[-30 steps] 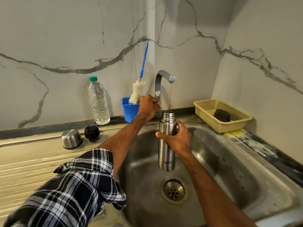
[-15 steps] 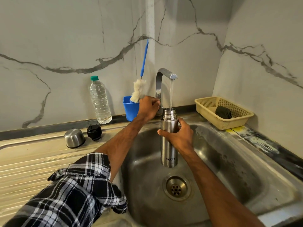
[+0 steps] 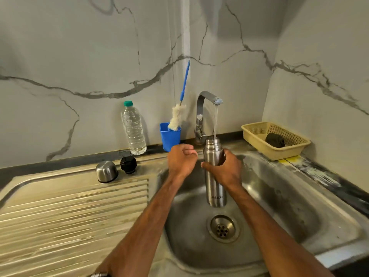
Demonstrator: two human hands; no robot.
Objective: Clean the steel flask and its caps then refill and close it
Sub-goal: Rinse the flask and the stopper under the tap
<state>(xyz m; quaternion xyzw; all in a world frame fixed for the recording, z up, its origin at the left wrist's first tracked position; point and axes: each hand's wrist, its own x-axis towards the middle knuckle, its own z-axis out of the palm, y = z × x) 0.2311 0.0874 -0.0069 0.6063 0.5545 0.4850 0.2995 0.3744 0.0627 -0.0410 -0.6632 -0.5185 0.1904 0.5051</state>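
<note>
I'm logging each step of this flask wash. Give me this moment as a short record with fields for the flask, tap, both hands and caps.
flask: upright over the sink, open mouth under the tap
tap: running, water falls into the flask
right hand: grips the flask's body
left hand: fingers curled, holds nothing, beside the flask without touching it
caps: steel cap and black cap rest on the drainboard, left of the sink
nearby: brush in blue cup, plastic bottle, basket

The steel drainboard (image 3: 69, 216) carries a steel cap (image 3: 106, 171), black stopper (image 3: 128, 164), plastic bottle (image 3: 134, 129) and blue cup (image 3: 170, 136).
</note>
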